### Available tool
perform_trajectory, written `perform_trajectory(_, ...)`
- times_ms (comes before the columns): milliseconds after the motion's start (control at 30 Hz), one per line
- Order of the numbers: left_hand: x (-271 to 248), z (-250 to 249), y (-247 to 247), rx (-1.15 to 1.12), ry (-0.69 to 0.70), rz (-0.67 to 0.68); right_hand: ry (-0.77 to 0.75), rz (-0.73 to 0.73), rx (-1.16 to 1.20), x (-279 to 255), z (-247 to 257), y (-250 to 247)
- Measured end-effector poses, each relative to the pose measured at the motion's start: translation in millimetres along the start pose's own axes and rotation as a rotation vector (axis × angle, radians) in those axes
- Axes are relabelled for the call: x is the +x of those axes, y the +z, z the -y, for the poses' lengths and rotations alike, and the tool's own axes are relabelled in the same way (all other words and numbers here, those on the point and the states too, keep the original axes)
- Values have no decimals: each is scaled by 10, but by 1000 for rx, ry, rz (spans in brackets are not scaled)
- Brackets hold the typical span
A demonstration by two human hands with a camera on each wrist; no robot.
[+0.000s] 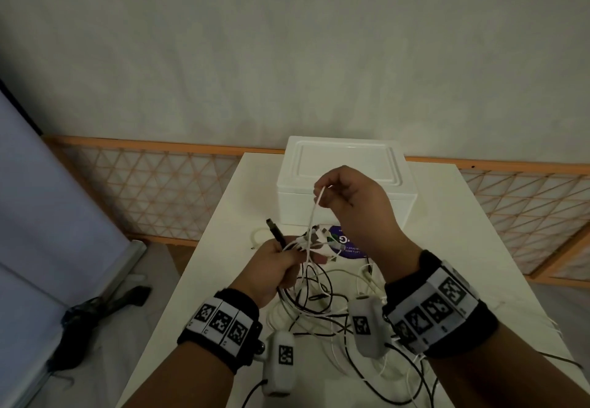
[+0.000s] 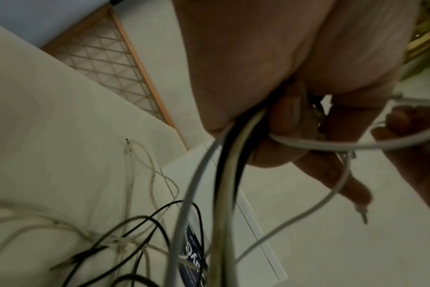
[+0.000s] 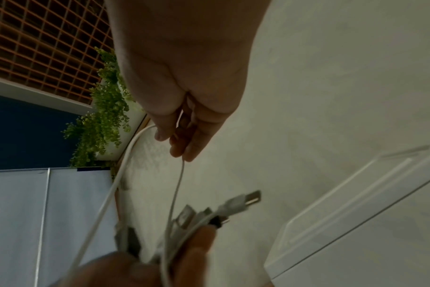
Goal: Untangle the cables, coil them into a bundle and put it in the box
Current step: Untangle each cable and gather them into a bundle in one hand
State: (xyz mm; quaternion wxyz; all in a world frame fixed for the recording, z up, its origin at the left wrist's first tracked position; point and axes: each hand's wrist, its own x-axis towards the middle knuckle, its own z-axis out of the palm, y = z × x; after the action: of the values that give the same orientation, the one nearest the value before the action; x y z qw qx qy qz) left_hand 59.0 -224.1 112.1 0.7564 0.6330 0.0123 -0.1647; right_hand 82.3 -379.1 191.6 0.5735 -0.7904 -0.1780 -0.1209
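1. Grip now: left hand (image 1: 277, 267) is clenched round a bunch of cables (image 1: 314, 292), w/ several plug ends (image 1: 319, 241) sticking out past its fingers and a black USB plug (image 1: 275, 230) poking up and away. Right hand (image 1: 349, 198) pinches one white cable (image 1: 314, 213) betw. thumb and fingertips, held above the left fist.
2. That white cable runs from the pinch down into the left fist; right wrist view shows it folded over the pinch, both legs dropping toward the plugs. So it's a loop, not a free end.
3. To do this well, imo: keep the left fist as anchor, loosen it just enough for one strand to slide. Squeeze hard and the pull tightens the knot below.
4. Draw the white cable up and away from the fist slowly. If it snags, stop and feed slack back rather than yank.
5. Below the left wrist, the rest of the tangle lies on the table (image 1: 479, 248), black and white strands crossed. Watch which ones lift w/ the pull; those are what's caught.
6. Box (image 1: 346, 181) sits beyond both hands, lid on, well apart from the tangle. Not needed yet; still has to be opened before the bundle goes in.
7. Risk: the loose plug ends can hook other loops. Keep them clear of the strand being drawn.
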Motion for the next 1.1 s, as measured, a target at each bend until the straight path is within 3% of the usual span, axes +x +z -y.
perform_trajectory(100, -51, -30, -57, -104, 0, 23, 30, -43, 51, -14, -99, 13)
perform_trajectory(233, -7, -51, -89, -225, 60, -69, 180, -1, 75, -93, -304, 123)
perform_trajectory(367, 11, -140, -53, -309, 179, -120, 487, 385, 150, -251, -593, 200)
perform_trajectory(467, 26, -196, -62, -372, 214, -144, 391, 706, -148, -334, -694, 164)
perform_trajectory(567, 48, -274, -57, -403, 220, -164, 284, 803, -439, -333, -746, 133)
perform_trajectory(667, 56, -314, -42, -393, 237, -175, 330, 720, -433, -294, -761, 76)
perform_trajectory(767, 52, -328, -49, -411, 242, -160, 407, 422, -223, -219, -627, -39)
perform_trajectory(867, 73, -223, -45, -367, 200, -115, 371, 156, -26, -124, -357, -177)
perform_trajectory(1100, 95, 249, 275, 264, 38, -38, 135, -3, 81, -139, 114, -263)
